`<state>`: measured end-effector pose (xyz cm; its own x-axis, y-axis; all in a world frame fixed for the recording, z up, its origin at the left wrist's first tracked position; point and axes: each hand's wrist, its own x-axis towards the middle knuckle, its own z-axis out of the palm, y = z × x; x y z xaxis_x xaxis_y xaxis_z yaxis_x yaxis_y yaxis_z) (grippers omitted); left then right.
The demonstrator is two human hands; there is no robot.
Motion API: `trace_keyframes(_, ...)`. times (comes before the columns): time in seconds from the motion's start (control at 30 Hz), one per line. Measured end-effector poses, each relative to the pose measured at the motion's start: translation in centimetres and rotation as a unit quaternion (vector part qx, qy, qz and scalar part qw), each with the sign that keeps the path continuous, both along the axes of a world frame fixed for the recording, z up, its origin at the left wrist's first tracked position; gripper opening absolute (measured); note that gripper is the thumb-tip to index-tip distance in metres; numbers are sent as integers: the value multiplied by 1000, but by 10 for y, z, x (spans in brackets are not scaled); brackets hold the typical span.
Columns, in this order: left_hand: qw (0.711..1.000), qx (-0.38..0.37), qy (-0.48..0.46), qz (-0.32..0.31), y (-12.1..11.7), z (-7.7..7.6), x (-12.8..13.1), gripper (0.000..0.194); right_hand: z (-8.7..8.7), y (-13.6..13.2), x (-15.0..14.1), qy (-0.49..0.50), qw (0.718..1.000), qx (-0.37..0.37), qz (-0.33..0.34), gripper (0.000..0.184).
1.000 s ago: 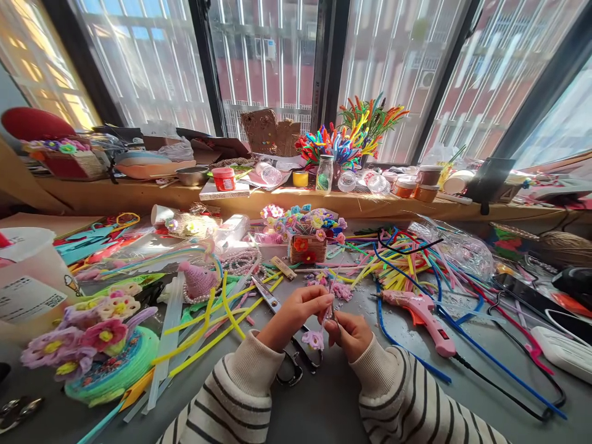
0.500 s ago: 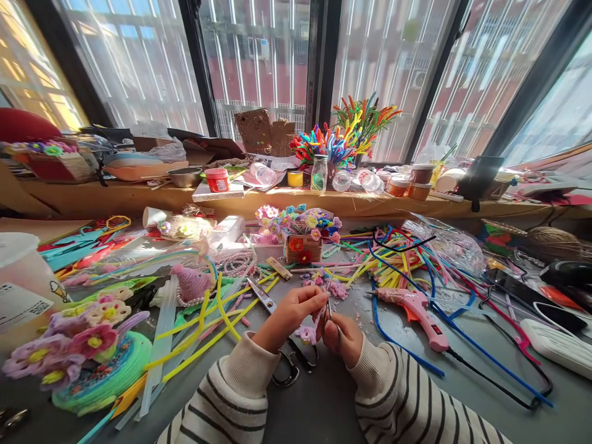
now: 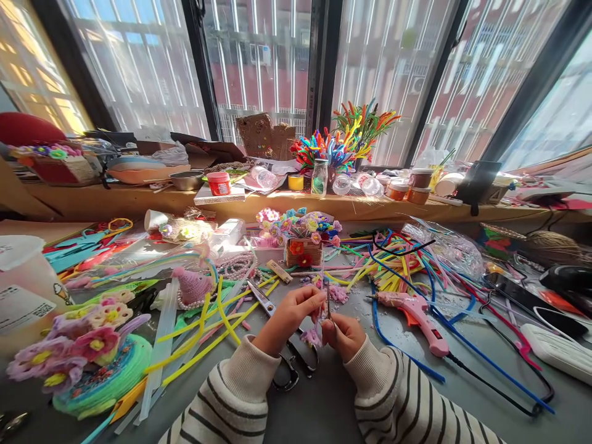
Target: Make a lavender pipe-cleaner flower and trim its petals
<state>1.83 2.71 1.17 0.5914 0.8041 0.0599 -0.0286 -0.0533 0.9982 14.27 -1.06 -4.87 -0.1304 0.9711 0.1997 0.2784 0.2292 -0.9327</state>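
Note:
In the middle, near the front, my left hand (image 3: 298, 311) pinches a thin pale stem between thumb and fingers. A fluffy pink-lilac pipe-cleaner flower (image 3: 311, 337) hangs just below those fingertips. Close beside it, my right hand (image 3: 345, 335) is closed around a slim, pointed metal tool (image 3: 328, 301). Its tip points up alongside the stem; the fingers hide most of it, so its exact kind is unclear. Large black-handled scissors (image 3: 296, 361) lie on the table, partly under my left hand and sleeve.
A pink glue gun (image 3: 419, 314) lies to the right with its cord trailing. Yellow pipe cleaners (image 3: 217, 320) and clear glue sticks (image 3: 160, 348) spread on the left, near a green-based flower piece (image 3: 104, 370). Behind my hands stands a small flower box (image 3: 304, 251).
Both hands stay nearly in place. The flower has shifted slightly right and turned beneath my left fingers, and the stem stands more upright beside the tool.

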Motion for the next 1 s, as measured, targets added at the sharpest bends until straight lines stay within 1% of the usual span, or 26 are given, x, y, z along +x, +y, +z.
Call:
trace_keyframes(0.27, 1000, -2, -3, -11, 7, -11, 0, 27, 0, 0, 0, -3, 1000, -9, 11, 56)
trace_keyframes(0.37, 1000, 6, 13, -13, 6, -9, 0, 28, 1, -1, -1, 3, 1000, -1, 4, 57)
trace_keyframes(0.53, 1000, 8, 17, -2, 4, -5, 0, 27, 2, -2, -1, 4, 1000, 3, -26, 56)
trace_keyframes(0.8, 999, 19, 10, -28, 6, -8, -1, 27, 6, -5, -2, -28, 1000, 10, 5, 59)
trace_keyframes(0.93, 999, -10, 4, -32, 5, -8, -2, 27, 4, -5, -3, -18, 999, 25, 31, 59)
trace_keyframes(1.0, 998, -30, -6, -47, 4, -8, -2, 28, 3, -5, -3, -10, 999, 35, 39, 60)
